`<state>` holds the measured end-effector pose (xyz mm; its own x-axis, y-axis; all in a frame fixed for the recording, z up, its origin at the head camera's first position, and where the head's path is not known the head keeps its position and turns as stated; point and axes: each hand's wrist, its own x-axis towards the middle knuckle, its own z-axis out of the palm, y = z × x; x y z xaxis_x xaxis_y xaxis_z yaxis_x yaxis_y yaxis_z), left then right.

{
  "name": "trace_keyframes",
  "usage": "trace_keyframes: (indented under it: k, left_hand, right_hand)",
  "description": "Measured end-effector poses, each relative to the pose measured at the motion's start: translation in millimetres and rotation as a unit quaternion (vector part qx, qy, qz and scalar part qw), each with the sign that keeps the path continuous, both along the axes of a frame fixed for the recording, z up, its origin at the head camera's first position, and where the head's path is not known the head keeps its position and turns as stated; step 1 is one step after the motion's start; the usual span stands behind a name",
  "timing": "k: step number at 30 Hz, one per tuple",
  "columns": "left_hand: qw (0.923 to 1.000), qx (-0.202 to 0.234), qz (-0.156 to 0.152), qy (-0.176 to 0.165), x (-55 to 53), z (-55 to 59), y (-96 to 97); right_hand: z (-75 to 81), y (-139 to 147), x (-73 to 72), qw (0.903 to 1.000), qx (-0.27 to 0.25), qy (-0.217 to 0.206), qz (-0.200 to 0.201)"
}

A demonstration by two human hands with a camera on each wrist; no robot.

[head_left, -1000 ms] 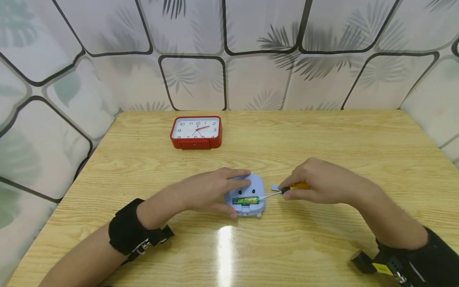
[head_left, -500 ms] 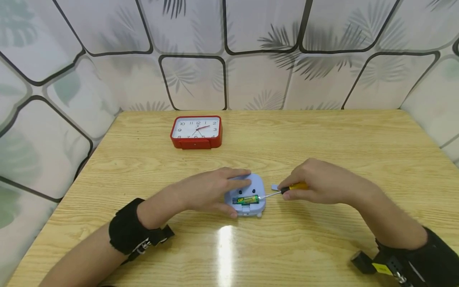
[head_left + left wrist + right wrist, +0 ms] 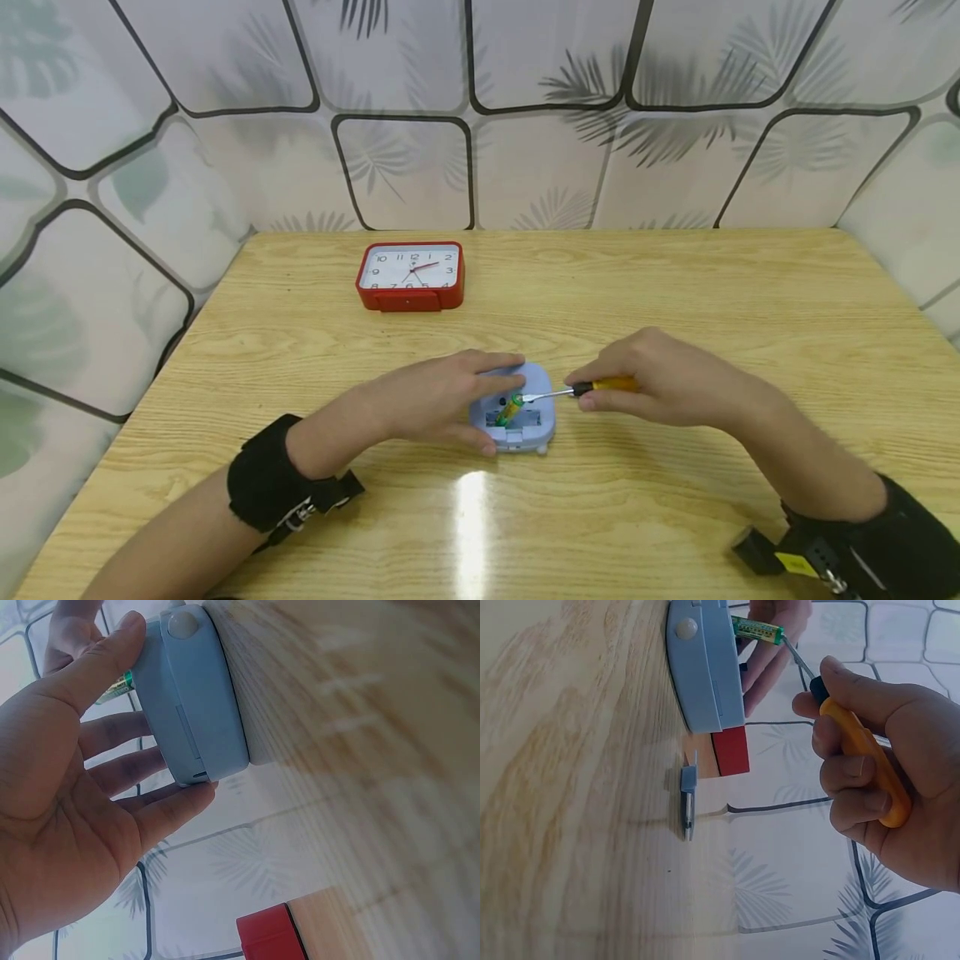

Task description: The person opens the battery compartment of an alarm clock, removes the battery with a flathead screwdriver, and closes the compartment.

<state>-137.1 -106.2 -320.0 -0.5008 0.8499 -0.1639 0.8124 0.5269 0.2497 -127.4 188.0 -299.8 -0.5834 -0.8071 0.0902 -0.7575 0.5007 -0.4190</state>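
Note:
A light-blue clock (image 3: 538,381) lies back side up on the table, its battery compartment open. My left hand (image 3: 431,396) holds its left side, thumb at the near edge and fingers over the back. A green battery (image 3: 509,411) stands tilted out of the compartment, right end raised. With curled fingers my right hand (image 3: 667,379) grips the yellow handle of a screwdriver (image 3: 864,757); its metal tip touches the battery's raised end. In the right wrist view a small light-blue cover (image 3: 689,780) lies on the table beside the clock; the right hand hides it from the head view.
A red alarm clock (image 3: 409,300) stands farther back on the wooden table (image 3: 712,292), left of centre. Patterned walls (image 3: 532,171) border the table at the back and sides. Both wrists wear black straps (image 3: 262,475).
The battery's right end has risen out of the compartment, where the battery lay flat before. My right hand and the screwdriver have moved slightly left and up. The left hand stays put.

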Motion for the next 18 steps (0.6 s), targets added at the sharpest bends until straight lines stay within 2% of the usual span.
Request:
trace_keyframes:
  k: [8, 18]
  left_hand:
    - [1.0, 0.008, -0.001, 0.0, -0.4, -0.5, 0.3]
    - [0.9999, 0.01, -0.003, -0.001, -0.6, -1.1, 0.3]
  right_hand:
    - [-5.7, -9, 2.0, 0.9997, -0.017, 0.017, -0.009]
    - [-6.0, -14, 5.3, 0.9995, -0.003, 0.028, -0.016]
